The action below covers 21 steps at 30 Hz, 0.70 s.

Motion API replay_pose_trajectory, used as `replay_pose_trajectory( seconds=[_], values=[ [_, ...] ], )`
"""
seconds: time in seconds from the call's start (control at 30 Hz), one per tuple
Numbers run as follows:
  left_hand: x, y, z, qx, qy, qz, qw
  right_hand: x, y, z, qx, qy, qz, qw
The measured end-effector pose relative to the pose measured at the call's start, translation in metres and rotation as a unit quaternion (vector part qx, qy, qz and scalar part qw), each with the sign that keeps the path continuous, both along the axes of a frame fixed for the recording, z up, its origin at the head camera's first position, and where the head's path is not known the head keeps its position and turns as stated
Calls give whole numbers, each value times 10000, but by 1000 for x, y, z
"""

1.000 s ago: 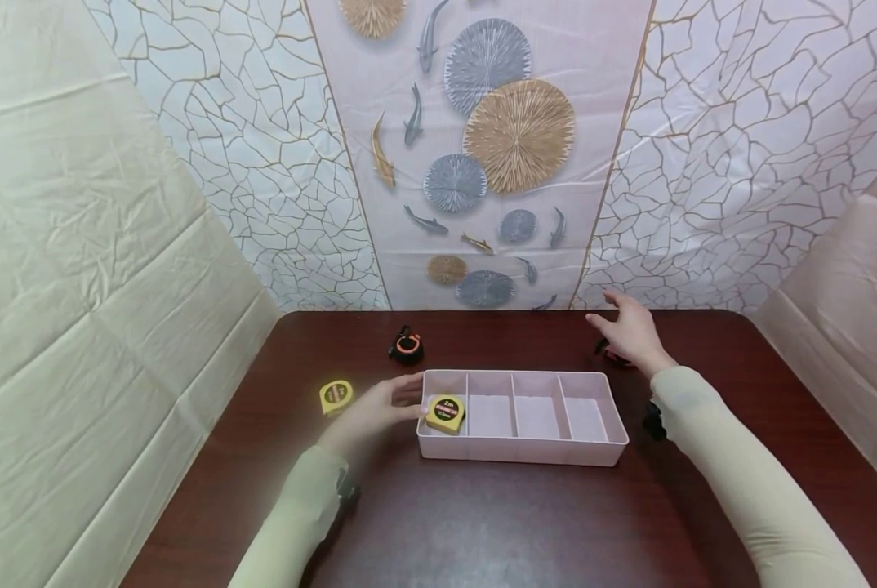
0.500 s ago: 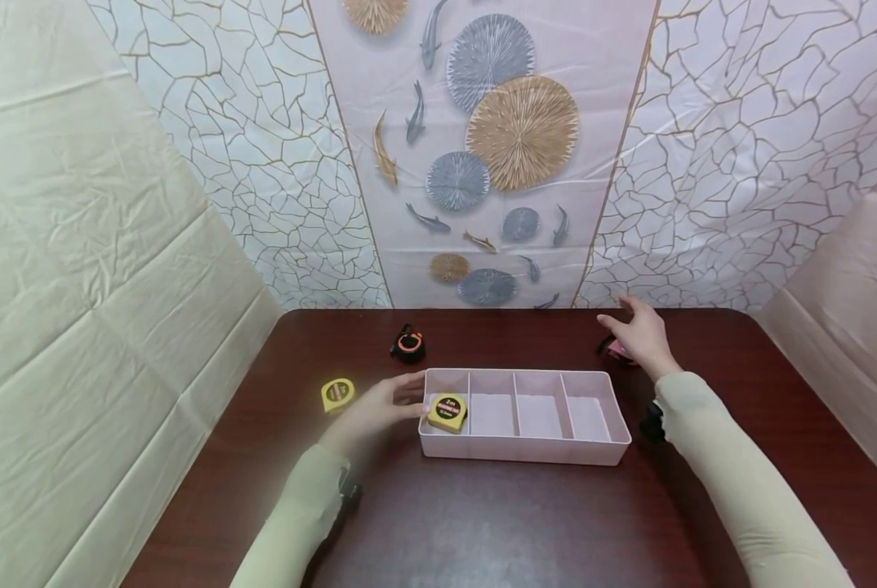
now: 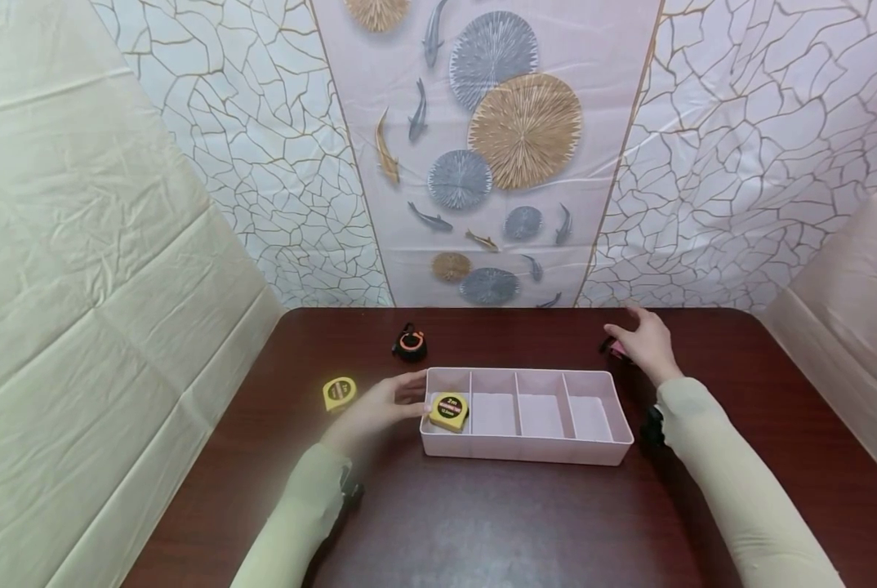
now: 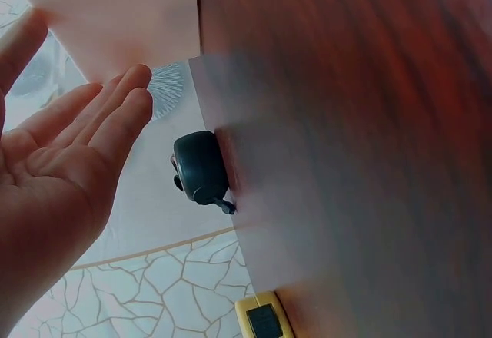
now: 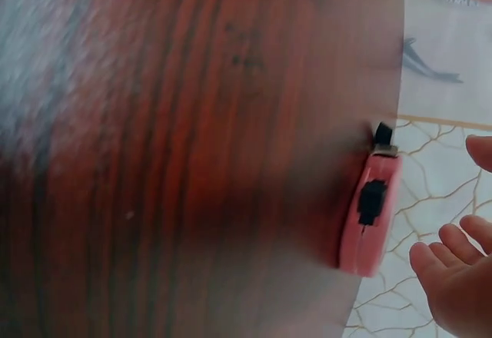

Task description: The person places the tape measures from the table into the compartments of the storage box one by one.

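My left hand (image 3: 372,412) is at the left end of a pale pink divided tray (image 3: 527,451), fingers straight and tips against its end wall in the left wrist view (image 4: 65,161). A yellow tape measure (image 3: 449,412) lies in the leftmost compartment, close to my left thumb. At the far right, my right hand (image 3: 647,347) hovers with fingers spread over a pink tape measure (image 3: 618,349), partly hidden by it in the head view. The right wrist view shows the pink case (image 5: 370,238) standing on the table, apart from the fingertips (image 5: 427,261).
A second yellow tape measure (image 3: 339,393) lies left of the tray. Behind the tray sits a black and orange tape measure (image 3: 411,345) with a strap. Fabric walls border the dark wooden table (image 3: 512,523) at the back and sides.
My right hand has shifted slightly right and down, close over the pink tape measure. My left hand stays at the tray's end. The whole head view has drifted a little.
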State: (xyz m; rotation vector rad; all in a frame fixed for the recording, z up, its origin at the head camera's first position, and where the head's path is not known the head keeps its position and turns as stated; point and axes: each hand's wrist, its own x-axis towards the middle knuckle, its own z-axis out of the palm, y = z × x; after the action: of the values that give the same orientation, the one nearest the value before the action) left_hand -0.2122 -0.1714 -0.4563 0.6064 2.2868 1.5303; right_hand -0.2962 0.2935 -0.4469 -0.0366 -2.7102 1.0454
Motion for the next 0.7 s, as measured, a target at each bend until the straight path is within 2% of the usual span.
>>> replay_pose_trajectory(
  seconds=[0.13,0.3,0.7],
  values=[
    [-1,0,0,-35,-21,20,10000,0,5,-5,42,-18,-127,9999],
    [-1,-1,-1,-104,-26,70,9999,0,11,-10,86,-361,-126,9992],
    [-2,-2,-3,-82,-26,54,9999,3,17,-22,437,-1092,244,9928]
  ],
)
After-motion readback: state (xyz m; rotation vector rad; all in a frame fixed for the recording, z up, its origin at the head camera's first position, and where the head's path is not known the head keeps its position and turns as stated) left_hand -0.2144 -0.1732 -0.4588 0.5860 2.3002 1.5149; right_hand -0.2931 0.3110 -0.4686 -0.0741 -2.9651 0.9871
